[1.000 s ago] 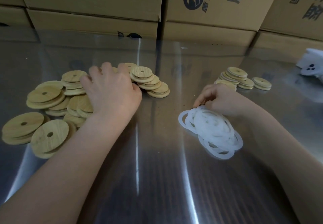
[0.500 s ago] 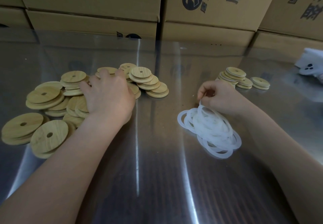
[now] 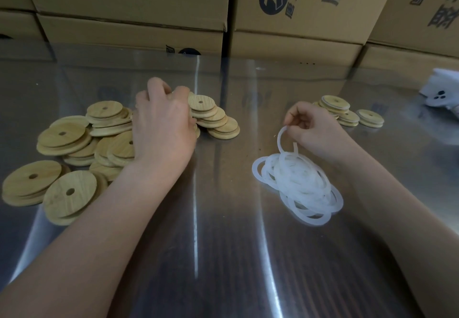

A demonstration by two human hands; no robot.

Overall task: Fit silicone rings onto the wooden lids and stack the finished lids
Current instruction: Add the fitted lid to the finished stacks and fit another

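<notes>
A loose heap of round wooden lids (image 3: 74, 144), each with a small centre hole, covers the left of the steel table. My left hand (image 3: 161, 129) lies over the heap's middle with fingers curled around a lid that is mostly hidden beneath it. To the right lies a pile of white silicone rings (image 3: 298, 183). My right hand (image 3: 310, 126) pinches one silicone ring (image 3: 282, 139) and holds it lifted just above that pile. Behind my right hand stand short stacks of finished lids (image 3: 347, 114) with pale rings on their edges.
Large cardboard boxes (image 3: 285, 14) form a wall along the table's far edge. A white object (image 3: 442, 91) sits at the far right. The shiny steel tabletop (image 3: 211, 243) stretches toward me between my forearms.
My right hand has picked one ring out of the pile and raised it. My left hand has shifted farther back over the lid heap and closed its fingers there.
</notes>
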